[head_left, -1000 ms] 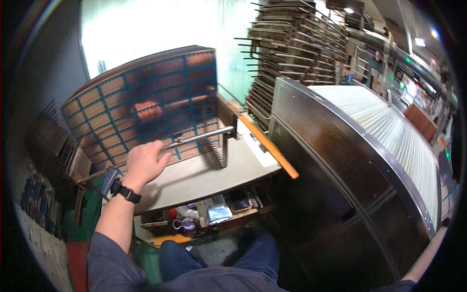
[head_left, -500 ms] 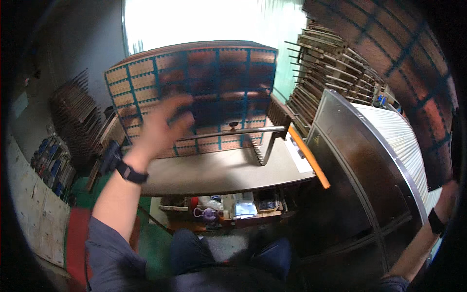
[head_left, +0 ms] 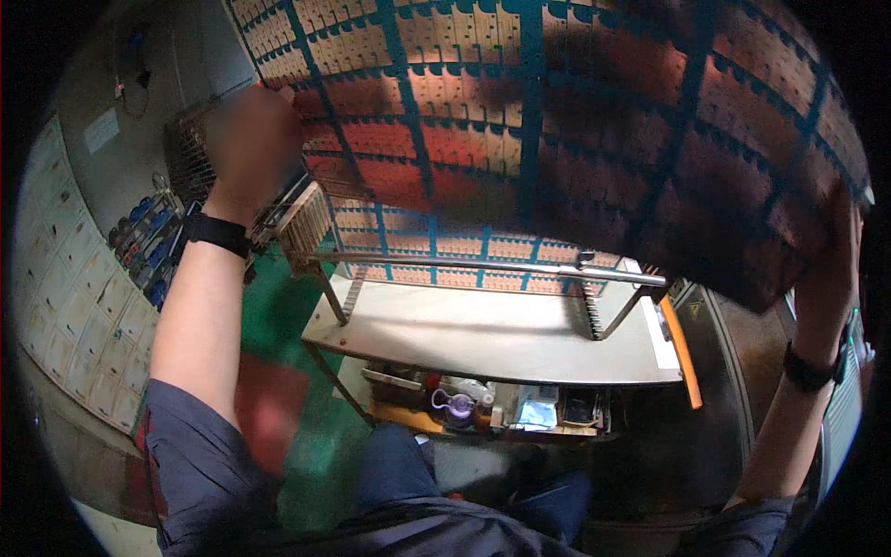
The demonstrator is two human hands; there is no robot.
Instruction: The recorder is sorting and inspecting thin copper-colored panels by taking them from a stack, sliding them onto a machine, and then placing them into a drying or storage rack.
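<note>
A large circuit board panel (head_left: pixel 529 102), coppery rectangles in a dark teal grid, is held up in front of me and fills the upper view. My left hand (head_left: pixel 255 144), blurred, is closed at its left edge. At the right edge is my right hand (head_left: pixel 826 265), also closed on it, its fingers partly hidden in shadow. Below and beyond hangs the metal bar (head_left: pixel 445 265) of a toothed rack standing on a pale bench (head_left: pixel 445 325). More patterned panels (head_left: pixel 399 232) stand upright behind that bar.
A shelf under the bench holds a purple jug-like item (head_left: pixel 455 406) and a blue packet (head_left: pixel 536 414). An orange bar (head_left: pixel 682 357) slants down at the bench's right end. Pale lockers (head_left: pixel 74 297) line the left side; a dark cabinet (head_left: pixel 715 418) stands right.
The panel has swung from the far right across the front of me. My left hand, open before, has come to its left edge, and my view has turned.
</note>
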